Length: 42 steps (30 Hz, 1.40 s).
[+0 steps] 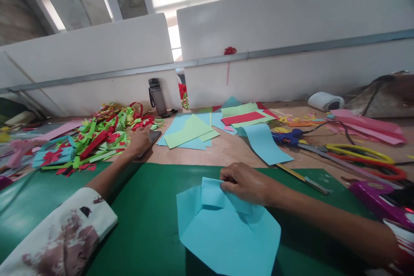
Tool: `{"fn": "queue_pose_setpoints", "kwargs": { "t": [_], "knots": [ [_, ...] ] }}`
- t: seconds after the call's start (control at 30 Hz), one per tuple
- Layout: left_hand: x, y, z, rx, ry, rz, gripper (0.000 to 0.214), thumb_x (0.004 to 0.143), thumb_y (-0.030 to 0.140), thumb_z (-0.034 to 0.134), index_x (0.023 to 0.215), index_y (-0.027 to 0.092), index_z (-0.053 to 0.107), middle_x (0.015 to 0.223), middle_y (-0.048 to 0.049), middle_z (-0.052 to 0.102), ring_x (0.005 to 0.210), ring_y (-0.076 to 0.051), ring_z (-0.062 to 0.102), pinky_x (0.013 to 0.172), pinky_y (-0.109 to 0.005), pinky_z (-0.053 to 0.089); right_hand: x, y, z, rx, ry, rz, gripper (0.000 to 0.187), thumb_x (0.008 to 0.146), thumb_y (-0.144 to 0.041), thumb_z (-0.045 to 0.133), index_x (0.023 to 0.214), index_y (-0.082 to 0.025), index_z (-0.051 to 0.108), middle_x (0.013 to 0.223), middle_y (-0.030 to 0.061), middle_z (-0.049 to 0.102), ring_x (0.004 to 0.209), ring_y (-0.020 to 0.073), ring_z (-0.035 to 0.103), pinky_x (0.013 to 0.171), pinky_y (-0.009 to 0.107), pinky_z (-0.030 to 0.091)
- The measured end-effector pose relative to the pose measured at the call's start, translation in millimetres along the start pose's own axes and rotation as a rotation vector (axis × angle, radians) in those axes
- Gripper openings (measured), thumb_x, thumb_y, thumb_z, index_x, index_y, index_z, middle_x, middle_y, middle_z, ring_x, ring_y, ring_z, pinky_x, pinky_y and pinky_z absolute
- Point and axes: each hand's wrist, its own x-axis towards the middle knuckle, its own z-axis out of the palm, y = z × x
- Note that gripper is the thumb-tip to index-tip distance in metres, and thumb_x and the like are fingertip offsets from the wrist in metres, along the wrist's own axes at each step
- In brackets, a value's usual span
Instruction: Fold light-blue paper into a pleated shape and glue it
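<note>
A light blue paper piece (229, 233), folded and creased into flaps, is gripped along its upper edge by my right hand (247, 183). The fingers of that hand are curled closed on it, and the paper tilts above the green mat (142, 224). My left hand (139, 141) reaches forward to a dark phone (152, 140) at the mat's far edge. Its fingers stretch out over the phone's left side, beside a heap of green and red paper scraps (103, 133).
Blue and green sheets (190, 131) lie beyond the mat. A grey bottle (157, 97) stands behind them. On the right are a curled blue strip (265, 142), a cutter knife (304, 178), scissors (362, 155), a blue glue gun (287, 137), a purple tool (381, 200) and a white roll (326, 101).
</note>
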Motion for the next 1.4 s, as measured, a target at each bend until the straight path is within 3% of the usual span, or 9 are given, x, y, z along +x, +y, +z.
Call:
{"fn": "queue_pose_setpoints", "kwargs": {
  "t": [0.23, 0.37, 0.5, 0.67, 0.8, 0.97, 1.1, 1.23, 1.4],
  "knots": [
    [3, 4, -3.4, -0.197, 0.059, -0.037, 0.032, 0.092, 0.031, 0.056, 0.120, 0.015, 0.053, 0.121, -0.0097, 0.054, 0.102, -0.023, 0.057, 0.085, -0.044, 0.050, 0, -1, -1, 0.019, 0.004, -0.004, 0.013, 0.076, -0.015, 0.052, 0.062, -0.016, 0.053, 0.060, -0.0013, 0.052, 0.057, 0.0106, 0.045, 0.050, 0.024, 0.025],
    [-4, 28, -20.1, -0.410, 0.062, -0.047, 0.032, 0.093, 0.026, 0.049, 0.122, 0.013, 0.053, 0.117, -0.0113, 0.059, 0.108, -0.025, 0.056, 0.091, -0.043, 0.046, 0, 1, 0, 0.037, 0.013, -0.017, 0.014, 0.075, -0.014, 0.052, 0.061, -0.016, 0.052, 0.058, -0.0022, 0.050, 0.056, 0.0099, 0.044, 0.050, 0.024, 0.026],
    [-24, 79, -35.0, -0.700, -0.126, 0.023, 0.043, 0.087, 0.025, 0.039, 0.125, 0.007, 0.050, 0.107, -0.0137, 0.067, 0.097, -0.023, 0.063, 0.079, -0.034, 0.050, 3, 5, 0, 0.049, 0.013, -0.037, 0.014, 0.074, -0.013, 0.053, 0.060, -0.016, 0.052, 0.056, -0.0034, 0.048, 0.056, 0.0096, 0.043, 0.051, 0.023, 0.027],
    [-66, 139, -62.7, -0.910, -0.519, 0.258, 0.041, 0.082, 0.044, 0.051, 0.106, 0.014, 0.065, 0.091, -0.0062, 0.071, 0.082, -0.019, 0.065, 0.067, -0.026, 0.049, 3, 5, -6, 0.069, -0.012, -0.058, 0.013, 0.074, -0.013, 0.052, 0.061, -0.016, 0.054, 0.057, -0.0038, 0.048, 0.055, 0.0094, 0.043, 0.050, 0.023, 0.027],
    [-89, 161, -75.3, -0.835, -0.752, 0.475, 0.034, 0.079, 0.044, 0.056, 0.084, 0.013, 0.068, 0.064, 0.0008, 0.059, 0.056, -0.011, 0.049, 0.048, -0.020, 0.033, 1, 0, -11, 0.086, 0.003, -0.066, 0.019, 0.073, -0.011, 0.052, 0.055, -0.017, 0.048, 0.051, -0.0056, 0.039, 0.051, 0.0084, 0.037, 0.049, 0.024, 0.023],
    [-91, 171, -65.5, -0.769, -0.776, 0.476, 0.023, 0.074, 0.033, 0.058, 0.061, 0.014, 0.057, 0.050, 0.0063, 0.035, 0.048, -0.008, 0.030, 0.042, -0.022, 0.019, -2, -6, -14, 0.118, 0.030, -0.082, 0.022, 0.070, -0.009, 0.052, 0.052, -0.017, 0.042, 0.050, -0.0061, 0.035, 0.050, 0.0081, 0.033, 0.048, 0.025, 0.020],
    [-85, 174, -65.3, -0.793, -0.769, 0.445, 0.023, 0.069, 0.036, 0.063, 0.075, 0.014, 0.062, 0.059, 0.0050, 0.047, 0.055, -0.010, 0.040, 0.047, -0.020, 0.028, 1, 2, -19, 0.204, 0.053, -0.079, 0.017, 0.070, -0.013, 0.052, 0.054, -0.017, 0.046, 0.051, -0.0056, 0.038, 0.053, 0.0087, 0.036, 0.050, 0.024, 0.024],
    [-85, 170, -75.2, -0.799, -0.822, 0.426, 0.043, 0.063, 0.035, 0.069, 0.100, 0.014, 0.063, 0.071, 0.0018, 0.058, 0.063, -0.014, 0.051, 0.052, -0.021, 0.036, 7, 17, -22, 0.349, 0.041, -0.051, 0.015, 0.071, -0.026, 0.053, 0.062, -0.015, 0.057, 0.057, -0.0028, 0.048, 0.056, 0.0106, 0.043, 0.050, 0.023, 0.031],
    [-87, 159, -88.7, -0.738, -0.817, 0.401, 0.065, 0.068, 0.026, 0.063, 0.130, 0.014, 0.048, 0.063, 0.0053, 0.049, 0.057, -0.013, 0.046, 0.049, -0.021, 0.032, 11, 21, -22, 0.496, 0.034, 0.010, 0.023, 0.069, -0.035, 0.056, 0.063, -0.014, 0.060, 0.057, -0.0016, 0.050, 0.054, 0.0105, 0.042, 0.048, 0.023, 0.033]
  ]
}}
